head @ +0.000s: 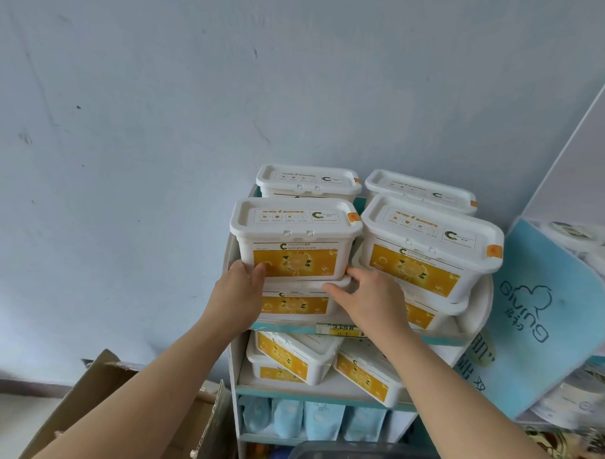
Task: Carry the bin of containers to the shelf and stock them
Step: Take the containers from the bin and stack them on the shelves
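Top container (295,242): white moulded plastic, rounded rectangle, ridged lid, glossy yellow label; stacked on a twin, near left of the shelf's top tier.
Other containers (427,251): same make, stacked right and far, more tilted a tier below.
Left hand (239,289): grip closed round the top container's lower left corner, thumb on the label.
Right hand (364,293): at its lower right corner; fingertips hidden, grip cannot be told.
Shelf (284,328): white boards, teal edging.
Bin (355,454): dark translucent plastic, nearest.
Wall (161,121): pale blue, scuffed.
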`<control>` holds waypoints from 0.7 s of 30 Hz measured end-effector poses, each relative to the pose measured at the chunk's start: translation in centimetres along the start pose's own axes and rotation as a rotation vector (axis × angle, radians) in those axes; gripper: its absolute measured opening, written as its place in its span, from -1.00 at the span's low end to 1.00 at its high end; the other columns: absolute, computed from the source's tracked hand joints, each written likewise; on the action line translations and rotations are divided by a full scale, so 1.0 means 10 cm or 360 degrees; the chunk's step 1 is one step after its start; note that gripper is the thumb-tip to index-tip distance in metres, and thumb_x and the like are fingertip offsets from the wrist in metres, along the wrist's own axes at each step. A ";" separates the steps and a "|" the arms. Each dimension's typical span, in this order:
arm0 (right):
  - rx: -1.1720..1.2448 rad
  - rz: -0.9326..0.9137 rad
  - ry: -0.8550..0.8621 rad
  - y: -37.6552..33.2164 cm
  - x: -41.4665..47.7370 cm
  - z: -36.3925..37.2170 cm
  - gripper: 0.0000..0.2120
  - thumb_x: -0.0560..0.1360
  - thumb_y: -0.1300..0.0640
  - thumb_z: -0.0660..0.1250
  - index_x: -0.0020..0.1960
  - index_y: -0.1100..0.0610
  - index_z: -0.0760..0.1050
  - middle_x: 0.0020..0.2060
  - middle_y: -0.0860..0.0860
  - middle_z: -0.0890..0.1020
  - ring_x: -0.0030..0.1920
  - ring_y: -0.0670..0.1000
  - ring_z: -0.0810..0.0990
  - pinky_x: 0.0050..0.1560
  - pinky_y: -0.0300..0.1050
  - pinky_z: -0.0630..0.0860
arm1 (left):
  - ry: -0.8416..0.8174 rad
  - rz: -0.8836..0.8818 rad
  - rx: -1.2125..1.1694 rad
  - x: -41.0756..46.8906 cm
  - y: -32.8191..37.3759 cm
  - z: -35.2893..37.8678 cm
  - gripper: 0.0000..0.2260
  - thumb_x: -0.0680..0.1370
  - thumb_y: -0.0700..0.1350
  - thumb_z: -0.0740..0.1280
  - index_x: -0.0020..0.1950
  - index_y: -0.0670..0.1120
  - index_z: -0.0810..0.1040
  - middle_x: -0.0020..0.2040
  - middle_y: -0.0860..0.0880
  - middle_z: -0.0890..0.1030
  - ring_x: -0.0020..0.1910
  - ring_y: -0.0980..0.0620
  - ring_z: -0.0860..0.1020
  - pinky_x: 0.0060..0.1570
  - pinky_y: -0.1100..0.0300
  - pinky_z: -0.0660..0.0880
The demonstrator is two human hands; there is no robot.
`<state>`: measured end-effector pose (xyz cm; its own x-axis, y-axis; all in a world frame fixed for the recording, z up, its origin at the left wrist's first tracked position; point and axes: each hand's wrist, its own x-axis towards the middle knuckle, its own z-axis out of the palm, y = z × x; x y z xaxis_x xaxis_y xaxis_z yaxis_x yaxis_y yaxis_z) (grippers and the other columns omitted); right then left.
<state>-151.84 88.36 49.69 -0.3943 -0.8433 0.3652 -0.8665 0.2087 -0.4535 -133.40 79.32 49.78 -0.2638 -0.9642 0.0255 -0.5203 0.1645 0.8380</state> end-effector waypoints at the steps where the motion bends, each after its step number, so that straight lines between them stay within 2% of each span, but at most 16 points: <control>1: 0.0013 0.0006 0.0014 -0.02 0.00 -0.03 -0.64 0.42 -0.25 0.36 0.07 -0.04 0.63 -0.07 -0.15 0.69 -0.12 -0.15 0.62 -0.25 -0.34 0.48 | 0.0009 0.0033 0.0084 -0.01 0.02 -0.03 -0.68 0.65 0.07 0.08 0.24 -0.09 0.45 0.10 -0.02 0.59 -0.04 0.01 0.54 -0.28 0.28 0.43; 4: 0.0118 0.0009 0.0184 -0.08 0.01 -0.18 -0.63 0.42 -0.18 0.40 0.08 0.05 0.61 -0.08 -0.09 0.69 -0.12 -0.09 0.65 -0.14 -0.20 0.58 | 0.0154 0.0199 0.0208 -0.07 0.14 -0.18 -0.72 0.65 0.04 0.08 0.21 -0.08 0.44 0.05 0.02 0.58 -0.12 0.05 0.52 -0.36 0.32 0.38; 6: 0.0244 -0.0036 0.0282 -0.13 0.04 -0.28 -0.64 0.43 -0.10 0.43 0.13 0.08 0.58 -0.03 -0.07 0.68 -0.07 -0.11 0.64 -0.10 -0.29 0.53 | 0.0236 0.0267 0.0090 -0.12 0.26 -0.27 -0.74 0.64 0.03 0.08 0.21 -0.07 0.40 0.02 0.07 0.52 -0.19 0.13 0.51 -0.39 0.35 0.35; 8: 0.0407 -0.0056 0.0234 -0.17 0.09 -0.33 -0.65 0.44 -0.02 0.44 0.18 0.06 0.56 0.04 -0.09 0.67 -0.01 -0.18 0.60 -0.07 -0.40 0.46 | 0.0247 0.0289 -0.0077 -0.16 0.34 -0.32 -0.73 0.65 0.04 0.06 0.22 -0.08 0.37 0.02 0.09 0.51 -0.24 0.20 0.49 -0.38 0.37 0.33; 11: 0.0566 -0.0050 0.0134 -0.20 0.12 -0.33 -0.66 0.47 0.05 0.41 0.23 0.08 0.54 0.10 -0.07 0.65 0.02 -0.23 0.57 0.03 -0.39 0.49 | 0.0235 0.0299 -0.0166 -0.17 0.41 -0.32 -0.64 0.64 0.13 0.00 0.23 -0.10 0.36 0.01 0.05 0.51 -0.22 0.21 0.48 -0.36 0.35 0.34; 16: 0.0612 -0.0030 0.0203 -0.24 0.08 -0.33 -0.72 0.49 0.09 0.39 0.19 0.09 0.57 0.06 -0.07 0.66 -0.07 -0.30 0.54 -0.13 -0.55 0.42 | 0.0204 0.0264 -0.0259 -0.05 0.44 -0.29 -0.59 0.63 0.15 0.04 0.31 -0.11 0.32 0.05 0.01 0.54 -0.20 0.17 0.50 -0.35 0.31 0.40; 18: 0.0628 -0.0036 0.0232 -0.25 0.09 -0.33 -0.73 0.50 0.10 0.39 0.18 0.09 0.57 0.06 -0.08 0.66 -0.08 -0.31 0.54 -0.13 -0.55 0.43 | 0.0202 0.0256 -0.0262 -0.03 0.45 -0.29 -0.61 0.63 0.13 0.04 0.32 -0.10 0.30 0.04 0.02 0.53 -0.21 0.18 0.49 -0.36 0.32 0.39; 21: 0.0627 -0.0037 0.0237 -0.25 0.08 -0.30 -0.72 0.49 0.08 0.40 0.18 0.10 0.57 0.06 -0.08 0.66 -0.01 -0.23 0.60 -0.04 -0.49 0.45 | 0.0209 0.0246 -0.0265 -0.02 0.44 -0.29 -0.63 0.64 0.12 0.05 0.30 -0.10 0.30 0.02 0.02 0.52 -0.19 0.16 0.51 -0.37 0.32 0.37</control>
<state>-150.89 88.64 53.62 -0.4412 -0.7588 0.4792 -0.7037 -0.0388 -0.7094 -133.26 79.59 55.09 -0.2165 -0.9508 0.2217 -0.3385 0.2861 0.8964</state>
